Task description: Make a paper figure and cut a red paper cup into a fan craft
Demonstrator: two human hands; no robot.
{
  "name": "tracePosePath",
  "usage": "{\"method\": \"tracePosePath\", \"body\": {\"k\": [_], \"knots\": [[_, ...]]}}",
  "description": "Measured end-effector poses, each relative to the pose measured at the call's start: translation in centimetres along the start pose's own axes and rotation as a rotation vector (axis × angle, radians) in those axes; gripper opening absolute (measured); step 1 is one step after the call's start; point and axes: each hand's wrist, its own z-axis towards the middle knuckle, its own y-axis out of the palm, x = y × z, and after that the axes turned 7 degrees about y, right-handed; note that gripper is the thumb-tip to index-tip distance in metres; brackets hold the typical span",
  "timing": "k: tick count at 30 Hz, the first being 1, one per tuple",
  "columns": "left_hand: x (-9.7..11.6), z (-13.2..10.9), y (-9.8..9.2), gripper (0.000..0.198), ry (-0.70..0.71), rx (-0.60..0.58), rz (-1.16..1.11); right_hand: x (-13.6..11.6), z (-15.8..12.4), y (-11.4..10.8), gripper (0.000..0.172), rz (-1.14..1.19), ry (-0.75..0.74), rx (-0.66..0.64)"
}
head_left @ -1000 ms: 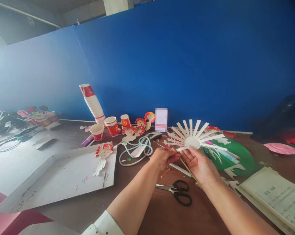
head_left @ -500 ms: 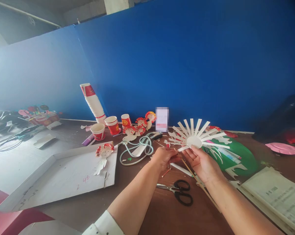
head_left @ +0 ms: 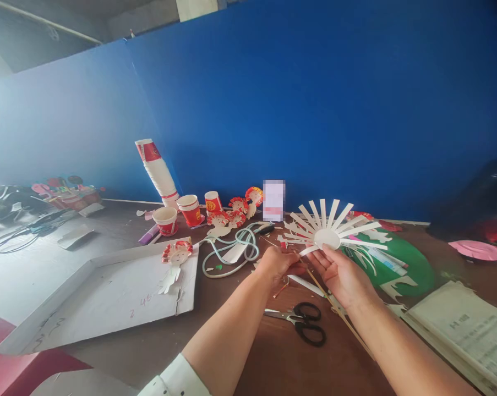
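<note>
A white paper cup cut into strips (head_left: pixel 326 238) fans out around its round base. My right hand (head_left: pixel 342 275) grips it near the base, thumb on top and fingers beneath. One lower strip reaches to my left hand (head_left: pixel 278 266), whose fingers are pinched at its end. A thin wooden stick (head_left: pixel 347 322) runs from the left fingertips under the right hand; whether the fingers hold it too I cannot tell. Black-handled scissors (head_left: pixel 294 320) lie on the table below my hands. A white pen (head_left: pixel 304 285) rests just behind them.
At the left lies a white box lid (head_left: pixel 108 294) bearing a red-and-white paper figure (head_left: pixel 177 253). Paper cups (head_left: pixel 189 210) and a tall cup stack (head_left: pixel 157 173) stand behind it. A pale cable (head_left: pixel 217 269) coils mid-table. At right are a green disc (head_left: pixel 421 269) and an open book (head_left: pixel 458 330).
Both hands keep nearly the same position and grip on the cut paper cup. Only a very slight shift of the view shows.
</note>
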Motion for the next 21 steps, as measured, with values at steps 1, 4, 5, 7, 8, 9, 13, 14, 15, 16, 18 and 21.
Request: {"method": "tracePosePath", "body": {"k": [1,4,5,7,8,9,13,14,15,16,18,21], "knots": [[0.01,-0.03,0.0,0.013,0.001,0.002,-0.001,0.0,-0.04,0.04,0.021,0.003,0.002,0.003],[-0.01,-0.06,-0.05,0.008,0.006,0.007,0.008,-0.01,-0.1,0.12,0.022,0.004,-0.004,0.011],[-0.03,-0.05,-0.07,0.006,0.007,0.01,0.014,-0.01,-0.09,0.14,0.021,0.002,-0.009,0.011],[-0.06,-0.05,-0.11,0.003,0.007,0.027,0.023,0.0,-0.09,0.16,0.02,-0.003,-0.007,0.013],[-0.09,-0.05,-0.12,0.004,0.006,0.039,0.026,0.01,-0.09,0.16,0.02,-0.003,-0.002,0.013],[-0.12,-0.04,-0.13,0.006,0.007,0.049,0.025,0.02,-0.09,0.17,0.02,-0.002,0.006,0.014],[-0.35,0.02,-0.17,0.014,0.01,0.056,0.012,0.08,-0.16,0.18,0.021,0.0,0.02,0.007],[-0.42,0.05,-0.19,0.014,0.016,0.052,0.01,0.09,-0.19,0.18,0.021,-0.003,0.02,0.004],[-0.5,0.08,-0.22,0.014,0.022,0.047,0.01,0.11,-0.23,0.19,0.021,-0.006,0.021,0.001],[-0.58,0.11,-0.25,0.015,0.029,0.045,0.013,0.13,-0.28,0.2,0.022,-0.009,0.021,-0.004],[-0.68,0.13,-0.29,0.017,0.033,0.043,0.023,0.16,-0.4,0.24,0.022,-0.019,0.017,-0.012],[-0.72,0.07,-0.27,0.019,0.021,0.034,0.053,0.19,-0.58,0.28,0.022,-0.036,0.012,-0.018]]}}
